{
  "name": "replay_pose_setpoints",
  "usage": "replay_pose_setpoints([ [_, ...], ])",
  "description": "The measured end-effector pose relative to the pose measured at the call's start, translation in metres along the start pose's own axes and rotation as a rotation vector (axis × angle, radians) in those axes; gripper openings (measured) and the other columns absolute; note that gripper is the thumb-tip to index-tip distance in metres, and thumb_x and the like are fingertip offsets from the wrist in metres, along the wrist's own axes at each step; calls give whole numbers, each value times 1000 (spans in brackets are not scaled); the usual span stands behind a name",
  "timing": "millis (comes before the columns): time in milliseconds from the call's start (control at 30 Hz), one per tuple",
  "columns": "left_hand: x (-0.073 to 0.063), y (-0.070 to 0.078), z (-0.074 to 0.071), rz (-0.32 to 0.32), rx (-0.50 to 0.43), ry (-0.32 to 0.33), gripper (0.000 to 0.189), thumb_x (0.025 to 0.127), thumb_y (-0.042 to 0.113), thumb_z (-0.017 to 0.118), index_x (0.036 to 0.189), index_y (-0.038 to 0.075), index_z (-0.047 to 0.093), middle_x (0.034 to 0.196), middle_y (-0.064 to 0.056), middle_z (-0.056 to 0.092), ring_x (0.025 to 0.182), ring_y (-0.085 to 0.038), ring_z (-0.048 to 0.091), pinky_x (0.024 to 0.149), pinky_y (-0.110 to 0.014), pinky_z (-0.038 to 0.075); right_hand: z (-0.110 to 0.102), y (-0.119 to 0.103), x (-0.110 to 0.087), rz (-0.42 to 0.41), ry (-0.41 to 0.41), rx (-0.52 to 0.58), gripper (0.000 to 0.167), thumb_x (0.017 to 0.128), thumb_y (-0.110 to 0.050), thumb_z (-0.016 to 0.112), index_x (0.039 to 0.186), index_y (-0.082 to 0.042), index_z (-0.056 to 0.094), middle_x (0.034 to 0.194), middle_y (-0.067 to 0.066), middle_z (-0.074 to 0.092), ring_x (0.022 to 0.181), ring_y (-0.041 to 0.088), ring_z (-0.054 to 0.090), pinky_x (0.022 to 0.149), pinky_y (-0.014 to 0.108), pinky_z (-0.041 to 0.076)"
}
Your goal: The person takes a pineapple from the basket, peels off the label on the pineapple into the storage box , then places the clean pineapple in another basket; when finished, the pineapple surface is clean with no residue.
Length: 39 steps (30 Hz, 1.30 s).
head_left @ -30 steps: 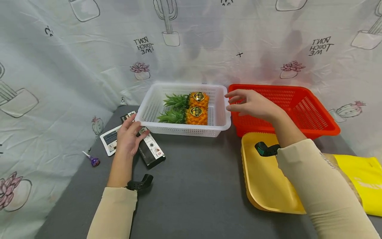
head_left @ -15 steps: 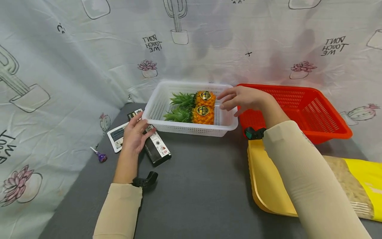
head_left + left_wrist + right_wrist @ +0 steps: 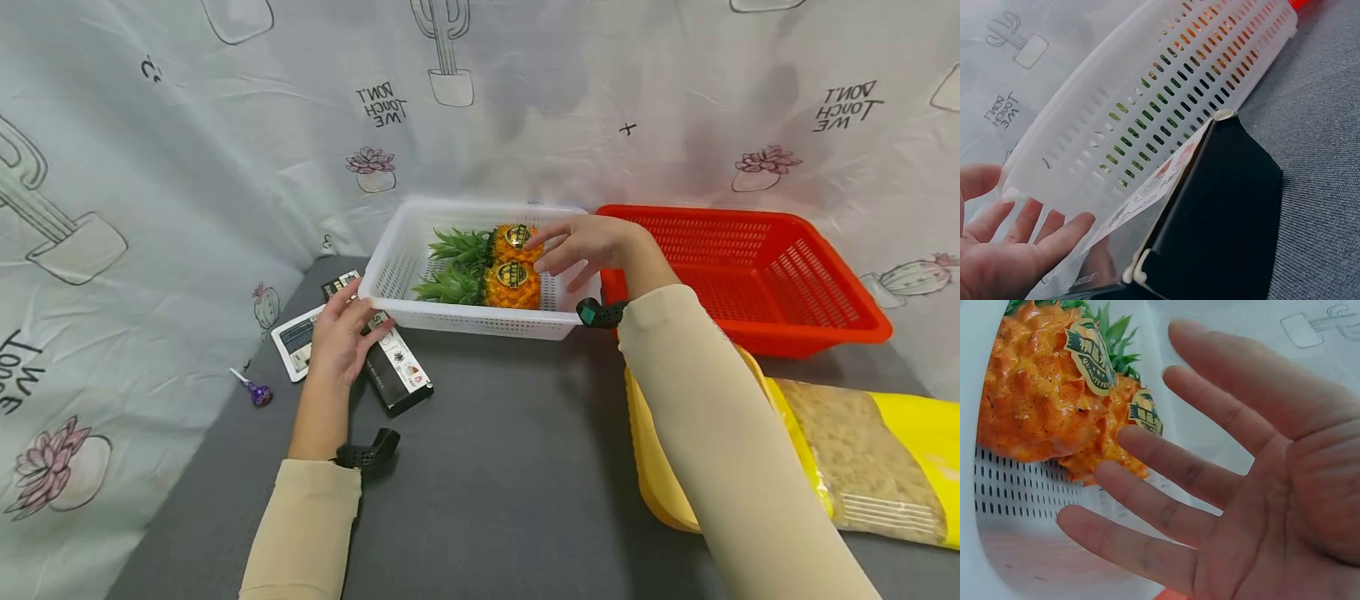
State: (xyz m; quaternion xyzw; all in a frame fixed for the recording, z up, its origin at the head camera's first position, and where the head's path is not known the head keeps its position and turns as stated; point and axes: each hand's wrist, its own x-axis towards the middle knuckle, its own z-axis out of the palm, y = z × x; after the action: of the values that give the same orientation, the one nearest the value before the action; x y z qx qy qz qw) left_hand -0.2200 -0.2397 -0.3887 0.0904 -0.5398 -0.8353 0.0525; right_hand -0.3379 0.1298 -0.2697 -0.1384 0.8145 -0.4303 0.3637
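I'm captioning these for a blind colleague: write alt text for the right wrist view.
A right hand grip, fingers spread, is near two spiky orange pineapples with green leaves and dark labels, lying in a white perforated plastic basket.

I noted free entry into white basket (image 3: 465,315) from above; walls (image 3: 517,327) blocked low approach. Gap lay right of pineapples (image 3: 513,292). Red basket (image 3: 765,287) crowded right end; left hand (image 3: 337,337), black box (image 3: 400,371) took near left corner. Grey tabletop (image 3: 510,450) gave passage.
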Motion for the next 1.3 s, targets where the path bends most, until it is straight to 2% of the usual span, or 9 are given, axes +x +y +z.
replay_pose_setpoints([
  [200, -3, 2, -3, -5, -9, 5, 57, 107, 9, 53, 161, 16, 36, 143, 1, 48, 145, -29, 44, 117, -54, 41, -4, 1, 9, 5, 9, 45, 64, 99, -13, 69, 157, -17, 43, 158, 16, 41, 145, 42, 41, 103, 55, 55],
  [333, -2, 4, -4, 16, -7, 12, 55, 107, 9, 54, 160, 16, 39, 141, 1, 50, 140, -27, 48, 117, -55, 41, -6, 1, 14, 5, 17, 80, 62, 99, -13, 69, 156, -17, 46, 156, 16, 42, 144, 42, 42, 102, 54, 55],
  [600, 0, 3, -2, 21, -8, 20, 53, 105, 9, 57, 156, 14, 44, 133, 1, 55, 126, -21, 58, 117, -57, 40, -3, 3, 26, 89, 4, 116, 61, 99, -12, 69, 155, -18, 48, 152, 16, 44, 141, 38, 44, 108, 54, 50],
  [867, 1, 2, 1, 19, -8, 34, 51, 105, 6, 56, 155, 11, 45, 132, 0, 54, 131, -25, 55, 117, -56, 41, 2, 5, 32, 118, -3, 39, 60, 95, -14, 73, 152, -22, 53, 157, 14, 42, 142, 36, 42, 110, 54, 50],
  [1067, 2, 2, 1, 16, -8, 36, 52, 105, 4, 55, 156, 10, 44, 132, -1, 55, 126, -22, 58, 117, -55, 42, 6, 7, 41, 119, -20, -46, 66, 92, -18, 76, 153, -24, 51, 158, 14, 43, 142, 35, 43, 113, 58, 45],
  [1300, 2, 2, 1, 30, -7, 39, 50, 105, 4, 55, 154, 8, 46, 131, -1, 56, 126, -22, 59, 116, -56, 42, 8, 7, 42, 102, -40, -63, 70, 91, -14, 77, 154, -21, 48, 163, 16, 35, 144, 36, 41, 113, 58, 46],
])
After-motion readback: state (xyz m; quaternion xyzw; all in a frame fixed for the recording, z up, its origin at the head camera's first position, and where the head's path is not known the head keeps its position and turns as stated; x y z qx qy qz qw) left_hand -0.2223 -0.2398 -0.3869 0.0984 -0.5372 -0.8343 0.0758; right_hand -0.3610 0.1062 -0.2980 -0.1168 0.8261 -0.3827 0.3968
